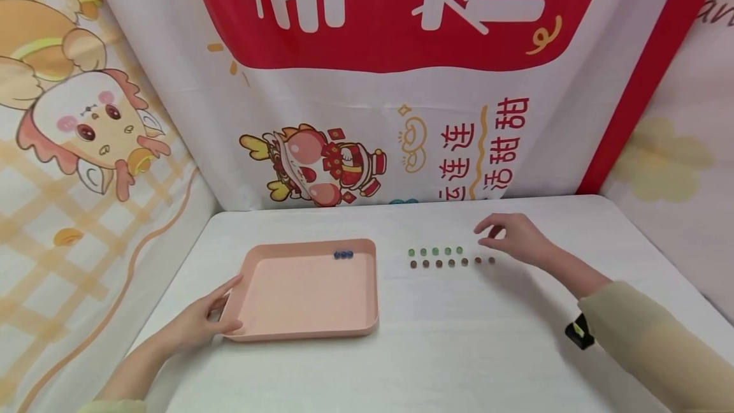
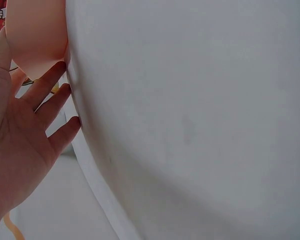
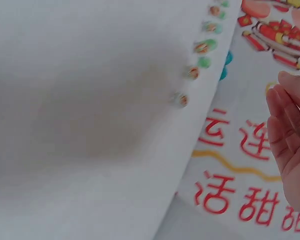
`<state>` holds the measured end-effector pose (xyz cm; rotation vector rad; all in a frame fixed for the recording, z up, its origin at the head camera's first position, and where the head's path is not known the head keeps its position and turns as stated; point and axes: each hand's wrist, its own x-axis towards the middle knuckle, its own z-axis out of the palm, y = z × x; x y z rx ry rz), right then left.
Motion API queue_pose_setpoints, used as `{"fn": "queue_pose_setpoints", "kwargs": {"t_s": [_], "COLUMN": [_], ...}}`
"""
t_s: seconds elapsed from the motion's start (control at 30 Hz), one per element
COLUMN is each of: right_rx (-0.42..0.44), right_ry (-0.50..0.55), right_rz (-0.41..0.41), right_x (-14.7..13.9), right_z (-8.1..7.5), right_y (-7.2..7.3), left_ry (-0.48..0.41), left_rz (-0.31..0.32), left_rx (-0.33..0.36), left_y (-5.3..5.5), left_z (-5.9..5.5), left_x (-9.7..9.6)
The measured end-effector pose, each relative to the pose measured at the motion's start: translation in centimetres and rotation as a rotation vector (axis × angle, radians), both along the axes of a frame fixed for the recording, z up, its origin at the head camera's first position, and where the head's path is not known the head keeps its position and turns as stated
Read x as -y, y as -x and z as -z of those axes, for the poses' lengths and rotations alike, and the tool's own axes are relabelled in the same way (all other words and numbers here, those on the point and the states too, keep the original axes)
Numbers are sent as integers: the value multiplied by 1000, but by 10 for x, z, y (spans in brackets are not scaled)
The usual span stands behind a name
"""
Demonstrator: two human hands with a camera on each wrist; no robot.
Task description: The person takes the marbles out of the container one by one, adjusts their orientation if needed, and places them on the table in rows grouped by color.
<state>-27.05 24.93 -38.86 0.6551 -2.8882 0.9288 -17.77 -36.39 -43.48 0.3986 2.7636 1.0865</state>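
A shallow pink tray (image 1: 304, 295) lies on the table, with three blue marbles (image 1: 343, 254) side by side at its far right. My left hand (image 1: 201, 318) rests against the tray's left side, thumb by the near corner; the left wrist view shows its fingers fairly straight. Right of the tray are a row of green marbles (image 1: 435, 252) and, nearer me, a row of brownish marbles (image 1: 452, 263). Above the right end of these rows hovers my right hand (image 1: 516, 238), thumb and index finger slightly apart, with nothing visible between them.
The white table (image 1: 459, 349) meets a hanging printed cloth (image 1: 367, 94) at its far edge. Patterned cloths also hang at the left and right. A dark object (image 1: 580, 332) shows beside the right sleeve.
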Motion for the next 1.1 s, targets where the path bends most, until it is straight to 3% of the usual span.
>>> {"fn": "queue_pose_setpoints", "kwargs": {"t_s": [0.23, 0.4, 0.53, 0.77, 1.1], "right_rx": [-24, 31, 92, 98, 147], "right_ry": [28, 51, 47, -11, -71], "right_rz": [-134, -215, -249, -333, -438], "right_x": [45, 80, 110, 162, 217], "right_z": [-24, -31, -31, -30, -10], "right_y": [-4, -2, 1, 11, 24], "left_ry": [13, 37, 40, 38, 57], "left_rz": [-6, -14, -14, -25, -31], "left_rx": [7, -6, -18, -5, -13], "left_y": [1, 1, 1, 1, 2], "left_z": [0, 1, 2, 3, 4], "left_x": [0, 1, 1, 2, 2]}}
